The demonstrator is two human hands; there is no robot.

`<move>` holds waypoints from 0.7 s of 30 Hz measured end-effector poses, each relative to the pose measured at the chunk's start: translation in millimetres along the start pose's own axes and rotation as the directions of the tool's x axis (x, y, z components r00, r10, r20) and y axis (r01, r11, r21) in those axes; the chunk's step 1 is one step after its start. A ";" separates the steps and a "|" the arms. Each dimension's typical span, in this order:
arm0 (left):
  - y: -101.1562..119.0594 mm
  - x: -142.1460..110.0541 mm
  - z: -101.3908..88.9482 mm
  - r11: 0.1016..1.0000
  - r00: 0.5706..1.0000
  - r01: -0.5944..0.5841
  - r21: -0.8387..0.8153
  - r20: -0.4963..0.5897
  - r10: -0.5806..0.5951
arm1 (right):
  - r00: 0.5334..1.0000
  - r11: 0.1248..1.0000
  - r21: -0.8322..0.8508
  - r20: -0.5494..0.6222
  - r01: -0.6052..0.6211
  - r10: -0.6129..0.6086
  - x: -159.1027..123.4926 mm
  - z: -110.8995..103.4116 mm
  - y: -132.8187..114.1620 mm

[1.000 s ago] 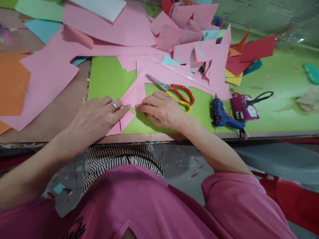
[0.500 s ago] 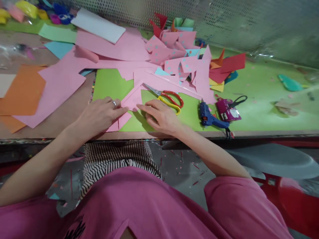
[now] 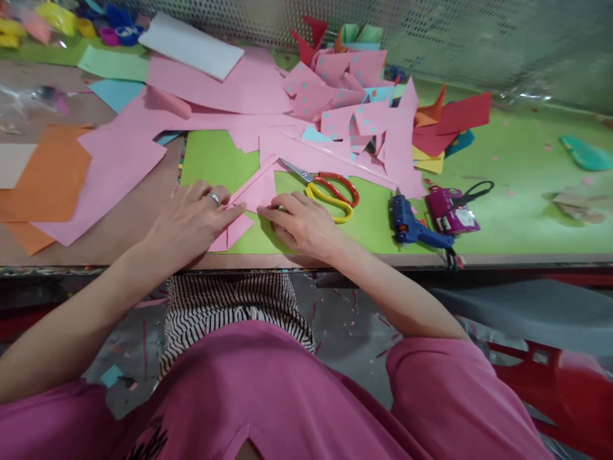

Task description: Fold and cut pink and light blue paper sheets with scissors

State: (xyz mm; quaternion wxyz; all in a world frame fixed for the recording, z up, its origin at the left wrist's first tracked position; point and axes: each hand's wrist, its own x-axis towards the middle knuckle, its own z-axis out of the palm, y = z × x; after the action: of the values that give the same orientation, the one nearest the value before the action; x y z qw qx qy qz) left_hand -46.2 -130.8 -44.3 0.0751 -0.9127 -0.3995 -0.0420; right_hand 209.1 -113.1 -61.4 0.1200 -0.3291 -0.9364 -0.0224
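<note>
A folded piece of pink paper [image 3: 261,190] lies on the green sheet [image 3: 211,163] in front of me. My left hand [image 3: 194,214], with a ring on one finger, presses down on the paper's left side and hides part of it. My right hand [image 3: 304,223] is palm down, its fingers loosely apart and its fingertips at the paper's lower right edge. Just beyond that hand are scissors [image 3: 330,191] with one red and one yellow handle, their blades slightly apart and pointing toward the pink paper.
Right of the scissors lie a blue glue gun [image 3: 407,220] and a magenta box with a black loop [image 3: 453,209]. Dotted pink paper pieces [image 3: 330,92] are heaped behind. Orange paper [image 3: 52,176] is at the left, white paper [image 3: 191,45] at the back. The table edge [image 3: 287,262] runs in front of me.
My right fingertips have shifted slightly left along the paper's edge. My left hand stays pressed on the paper, its fingers slightly more raised. The view has turned slightly.
</note>
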 end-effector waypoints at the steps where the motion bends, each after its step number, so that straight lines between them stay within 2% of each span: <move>1: -1.6 -1.3 1.3 1.000 1.000 0.001 -0.010 -0.003 -0.001 | 1.000 1.000 0.008 0.000 -0.001 0.001 -0.4 0.1 -0.1; 10: -8.4 -7.0 12.5 0.996 1.000 0.013 -0.090 0.013 -0.012 | 0.999 0.997 0.070 0.026 -0.028 0.026 -1.1 -0.7 -1.5; 16: -14.0 -5.3 13.6 0.972 0.999 0.034 -0.234 -0.021 -0.040 | 1.000 0.996 0.093 0.015 -0.018 0.017 -2.1 -1.0 -1.3; 21: -13.7 -7.1 14.5 0.970 0.999 0.036 -0.239 -0.010 -0.040 | 1.000 0.995 0.095 0.010 -0.026 0.025 -3.0 -2.2 -2.6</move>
State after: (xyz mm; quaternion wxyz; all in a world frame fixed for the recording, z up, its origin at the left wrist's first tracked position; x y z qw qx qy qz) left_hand -60.8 -124.3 -58.2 -0.0331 -0.9070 -0.4084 -0.0977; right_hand 210.3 -117.2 -59.9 0.1315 -0.3349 -0.9327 0.0252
